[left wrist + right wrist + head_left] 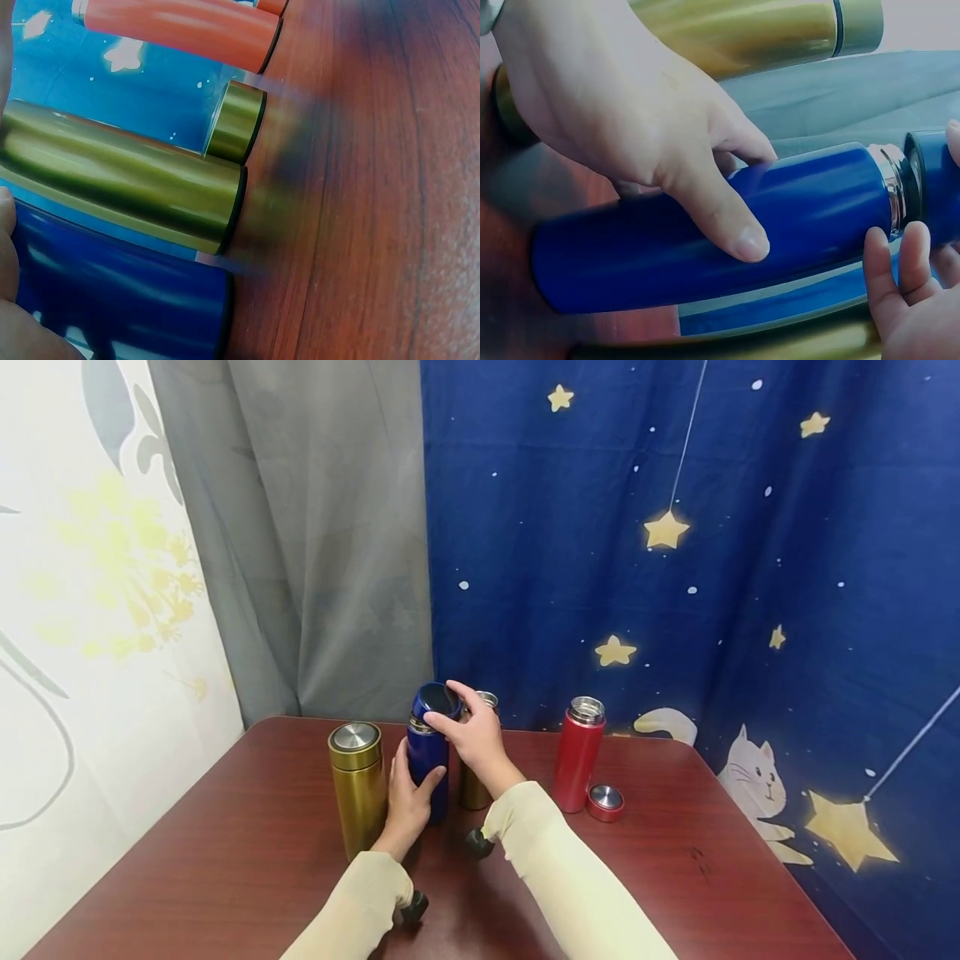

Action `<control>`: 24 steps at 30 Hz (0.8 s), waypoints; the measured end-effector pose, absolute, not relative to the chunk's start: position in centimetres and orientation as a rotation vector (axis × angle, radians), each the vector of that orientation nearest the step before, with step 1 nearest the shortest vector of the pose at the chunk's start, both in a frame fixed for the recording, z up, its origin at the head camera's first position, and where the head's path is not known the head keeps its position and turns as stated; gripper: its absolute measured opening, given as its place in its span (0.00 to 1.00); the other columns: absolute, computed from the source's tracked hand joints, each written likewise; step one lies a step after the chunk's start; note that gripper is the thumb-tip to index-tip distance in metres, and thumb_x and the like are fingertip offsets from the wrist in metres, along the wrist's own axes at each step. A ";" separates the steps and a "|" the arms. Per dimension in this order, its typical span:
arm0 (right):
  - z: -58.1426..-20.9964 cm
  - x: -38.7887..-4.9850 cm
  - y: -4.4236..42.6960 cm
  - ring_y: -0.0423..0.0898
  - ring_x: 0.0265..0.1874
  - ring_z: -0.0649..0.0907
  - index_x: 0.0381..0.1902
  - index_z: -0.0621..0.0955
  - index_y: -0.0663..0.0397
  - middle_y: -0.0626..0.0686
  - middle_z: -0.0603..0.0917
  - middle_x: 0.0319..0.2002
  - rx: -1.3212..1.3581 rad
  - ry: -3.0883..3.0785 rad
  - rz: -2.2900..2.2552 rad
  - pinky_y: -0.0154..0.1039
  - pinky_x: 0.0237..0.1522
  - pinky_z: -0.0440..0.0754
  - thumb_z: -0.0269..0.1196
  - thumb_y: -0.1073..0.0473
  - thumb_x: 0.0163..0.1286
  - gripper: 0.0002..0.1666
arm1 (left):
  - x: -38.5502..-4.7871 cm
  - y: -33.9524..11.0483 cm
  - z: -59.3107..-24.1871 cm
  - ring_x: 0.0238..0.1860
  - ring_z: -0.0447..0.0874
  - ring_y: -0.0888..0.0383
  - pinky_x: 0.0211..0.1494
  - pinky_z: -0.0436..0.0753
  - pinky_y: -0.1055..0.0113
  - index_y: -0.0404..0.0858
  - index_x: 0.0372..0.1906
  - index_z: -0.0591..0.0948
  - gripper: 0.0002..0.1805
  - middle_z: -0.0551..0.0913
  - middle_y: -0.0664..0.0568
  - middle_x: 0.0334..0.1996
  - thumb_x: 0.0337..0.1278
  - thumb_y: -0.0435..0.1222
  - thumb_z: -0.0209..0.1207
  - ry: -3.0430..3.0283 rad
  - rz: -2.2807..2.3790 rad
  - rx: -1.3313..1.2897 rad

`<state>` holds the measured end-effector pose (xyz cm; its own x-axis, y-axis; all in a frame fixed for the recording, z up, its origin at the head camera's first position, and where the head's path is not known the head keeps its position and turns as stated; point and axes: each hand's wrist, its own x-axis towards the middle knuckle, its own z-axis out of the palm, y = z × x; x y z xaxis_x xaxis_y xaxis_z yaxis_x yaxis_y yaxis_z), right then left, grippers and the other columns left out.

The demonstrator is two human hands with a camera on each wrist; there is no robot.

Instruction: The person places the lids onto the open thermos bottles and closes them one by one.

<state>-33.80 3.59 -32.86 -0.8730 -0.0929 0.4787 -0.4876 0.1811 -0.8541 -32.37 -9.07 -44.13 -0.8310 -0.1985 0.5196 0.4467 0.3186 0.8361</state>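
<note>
Behind everything we have the blue curtain (570,552), stars and all, and in front of it our wide red-brown table (247,868). On we go to the bottles, four of them upright! Biggest in our view, at the left, is the capped gold bottle (356,802), lid seated on top. Next, the blue bottle (427,750), right where the action is: standing on the table between the two gold ones, steel neck showing. Over on the right, the red bottle (577,760), mouth bare; just behind the blue, the uncapped gold bottle (472,792).

Now the hands! The left hand (408,806) is wrapped round the blue body, while the right hand (476,731) grips the blue cap (437,700), tilted, off the threads; whether its edge touches the neck, we can't tell. Smaller yet, the gold cap (238,124) sits beside its bottle, and the red cap (605,803) beside the red one.

Our tally, as we judge it: two bottles uncapped with caps set down, the blue's cap loose but not yet put aside, and one gold lid left on.
</note>
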 end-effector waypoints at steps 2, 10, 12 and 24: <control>-32.7 -34.0 3.6 0.45 0.31 0.83 0.65 0.75 0.45 0.56 0.83 0.47 0.555 -2.192 1.684 0.38 0.34 0.84 0.73 0.51 0.58 0.37 | -32.4 -9.1 -44.1 0.64 0.63 0.39 0.68 0.59 0.41 0.35 0.74 0.54 0.44 0.63 0.35 0.66 0.60 0.41 0.64 -2.051 -1.553 -0.216; -32.3 -34.2 3.6 0.46 0.22 0.80 0.67 0.73 0.44 0.53 0.81 0.30 0.556 -2.309 1.598 0.38 0.29 0.82 0.71 0.47 0.60 0.38 | -32.4 -9.2 -44.1 0.64 0.64 0.37 0.67 0.59 0.39 0.37 0.76 0.52 0.44 0.63 0.35 0.65 0.62 0.42 0.63 -2.088 -1.589 -0.207; -32.2 -34.3 3.7 0.46 0.21 0.80 0.68 0.73 0.44 0.52 0.80 0.27 0.561 -2.324 1.585 0.38 0.29 0.82 0.71 0.46 0.60 0.39 | -32.4 -9.2 -44.1 0.64 0.64 0.37 0.67 0.59 0.38 0.37 0.76 0.52 0.44 0.63 0.35 0.65 0.62 0.42 0.63 -2.091 -1.595 -0.205; -32.0 -34.5 3.1 0.51 0.48 0.83 0.67 0.75 0.39 0.54 0.80 0.57 0.545 -2.415 1.408 0.45 0.48 0.82 0.69 0.41 0.60 0.37 | -32.4 -9.3 -44.2 0.63 0.65 0.37 0.67 0.61 0.39 0.36 0.76 0.52 0.43 0.64 0.35 0.64 0.62 0.41 0.62 -2.091 -1.570 -0.218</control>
<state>-34.48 3.11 -32.02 -0.8857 -0.1744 0.4303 -0.4604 0.4504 -0.7650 -32.38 -9.28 -44.19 -0.8561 -0.1723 0.4872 0.4198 0.3180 0.8501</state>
